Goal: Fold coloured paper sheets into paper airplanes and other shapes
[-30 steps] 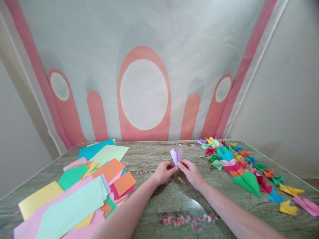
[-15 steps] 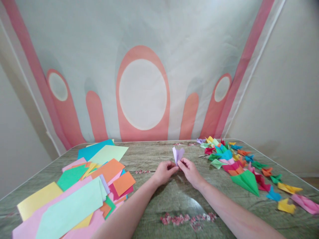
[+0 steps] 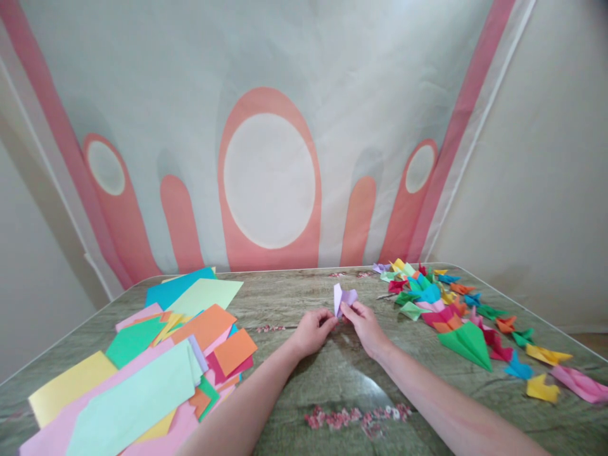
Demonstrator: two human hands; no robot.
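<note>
A small piece of folded lilac paper (image 3: 338, 300) stands up between my hands above the middle of the table, its two flaps spread apart at the top. My right hand (image 3: 365, 326) pinches its right side between thumb and fingers. My left hand (image 3: 314, 330) is closed, with thumb and fingertips at the paper's lower left end; the exact grip there is partly hidden by the fingers.
On the left lie overlapping sheets of coloured paper (image 3: 137, 396), some near the table's edge. Folded paper shapes (image 3: 465, 345) in many colours, a green paper plane among them, spread along the right. A printed cloth (image 3: 268, 253) hangs behind the wood-patterned table (image 3: 285, 291).
The lilac paper has turned and tipped slightly to the right, its right flap now lower. My right fingers have shifted a little along it; my left hand stays almost in place.
</note>
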